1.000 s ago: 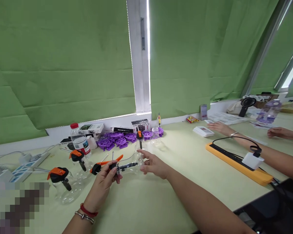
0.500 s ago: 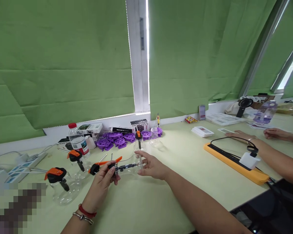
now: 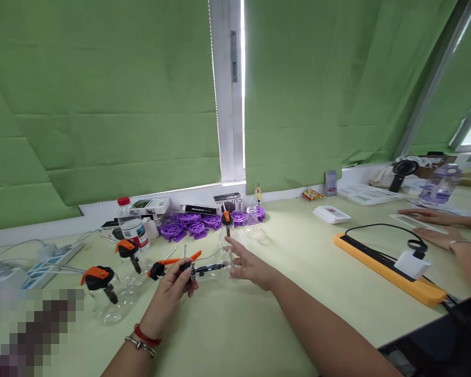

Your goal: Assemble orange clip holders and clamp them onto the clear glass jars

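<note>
You have the clear bottle (image 3: 215, 256) on its side in the middle of the scene, low over the table (image 3: 235, 335), its neck to the left and its base to the right; whether it rests on the tabletop or hangs just above it, I cannot tell. The work in hand appears to be at the neck, so let your right side steady the body while your left fingers handle the black cap (image 3: 186, 266) squarely, in line with the neck rather than tipped. Watch the dark stem (image 3: 209, 268) inside, as it should lie straight along the bottle if the cap sits true. Grip the clear wall lightly (it looks smooth, and would probably slip or flex under a hard squeeze). Your left hand (image 3: 174, 283) pinches the cap between thumb and fingers, the fingertips curled round its near side. Your right hand (image 3: 255, 268) cups the base, thumb on the near side and fingers spread apart around the far side, the forearm slanting in from the near right. Just beyond your left hand lies an orange strip (image 3: 196, 255), so leave room for your knuckles there. To the left stand a near capped bottle (image 3: 98, 278) and, farther off, a second capped bottle (image 3: 127, 248), while purple pieces (image 3: 172, 230) lie along the far edge.
</note>
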`<state>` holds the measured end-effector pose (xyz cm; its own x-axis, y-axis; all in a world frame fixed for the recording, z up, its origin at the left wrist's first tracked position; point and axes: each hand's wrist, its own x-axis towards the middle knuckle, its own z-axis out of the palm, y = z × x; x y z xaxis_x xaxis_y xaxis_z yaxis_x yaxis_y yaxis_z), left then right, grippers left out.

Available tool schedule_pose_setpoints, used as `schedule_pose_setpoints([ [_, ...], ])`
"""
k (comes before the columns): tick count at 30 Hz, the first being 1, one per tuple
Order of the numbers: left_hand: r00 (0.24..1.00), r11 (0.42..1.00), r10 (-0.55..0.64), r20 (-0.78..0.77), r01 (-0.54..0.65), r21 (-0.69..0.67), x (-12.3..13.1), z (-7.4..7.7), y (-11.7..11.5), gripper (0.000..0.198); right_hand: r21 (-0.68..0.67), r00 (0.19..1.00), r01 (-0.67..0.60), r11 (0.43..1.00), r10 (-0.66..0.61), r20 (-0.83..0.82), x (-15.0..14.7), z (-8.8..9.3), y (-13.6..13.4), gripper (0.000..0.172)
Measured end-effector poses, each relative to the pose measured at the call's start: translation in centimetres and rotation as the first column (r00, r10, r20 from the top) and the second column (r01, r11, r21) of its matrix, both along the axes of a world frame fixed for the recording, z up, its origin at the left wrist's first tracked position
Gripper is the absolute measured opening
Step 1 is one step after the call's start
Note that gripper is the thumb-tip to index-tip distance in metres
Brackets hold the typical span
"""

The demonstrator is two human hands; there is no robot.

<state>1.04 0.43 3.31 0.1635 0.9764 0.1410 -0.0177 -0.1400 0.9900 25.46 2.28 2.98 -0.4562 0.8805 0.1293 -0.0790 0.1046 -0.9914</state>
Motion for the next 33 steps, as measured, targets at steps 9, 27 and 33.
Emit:
schedule_pose_setpoints([
  [9, 0.996, 0.999, -0.034, -0.079, 0.037, 0.039, -0.7, -0.4, 0.2, 0.046, -0.039, 1.0, -0.005, 0.999, 0.004, -0.023, -1.1, 0.0, 0.1, 0.06],
  [27, 0.948, 0.92, 0.213, -0.235, -0.113, 0.376, -0.9, -0.1, 0.0, 0.066, 0.264, 0.893, 0.027, 0.964, -0.142, 0.428, -3.2, -2.2, -0.4, 0.089],
  [33, 0.583, 0.787, 0.55, -0.598, -0.122, 0.605, -4.2, -0.9, 2.9, 0.037, 0.469, 0.813, 0.103, 0.877, -0.346, 0.468, -5.2, -3.5, 2.7, 0.079],
])
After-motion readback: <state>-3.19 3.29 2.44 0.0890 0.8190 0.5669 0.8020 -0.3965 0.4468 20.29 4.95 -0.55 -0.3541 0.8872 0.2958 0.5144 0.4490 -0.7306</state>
